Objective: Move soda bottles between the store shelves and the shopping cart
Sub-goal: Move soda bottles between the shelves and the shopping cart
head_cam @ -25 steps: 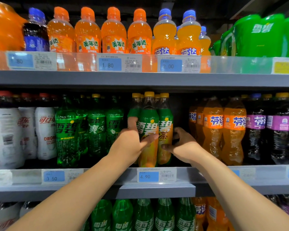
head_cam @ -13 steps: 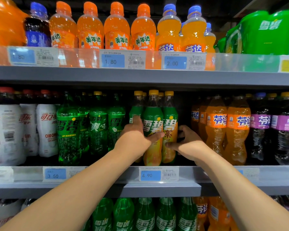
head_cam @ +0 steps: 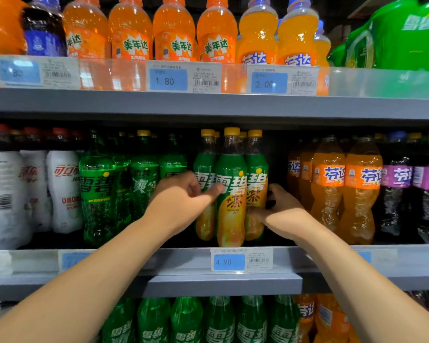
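on the middle shelf, left hand and right hand are flanking the yellow-capped bottles at 9 and 3 o'clock; neither grip is clenching yet; lifting upright is advisable.

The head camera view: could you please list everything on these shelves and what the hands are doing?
Orange soda bottles: at least six, orange or blue caps, top shelf.
Dark soda bottle: one, blue label, top shelf left.
Green pack: one, top shelf right.
White-label cola bottles: about three, red caps, middle shelf left.
Green soda bottles: several, middle shelf, left of centre.
Green-and-orange tea soda bottles: three in front, yellow caps, middle shelf centre.
Orange bottles: several, middle shelf right.
Purple-label dark bottles: several, far right.
Price tags: blue, along shelf edges.
Lower-shelf bottles: green, then orange.
Left hand: on the tea soda bottles' left side.
Right hand: on their right side.
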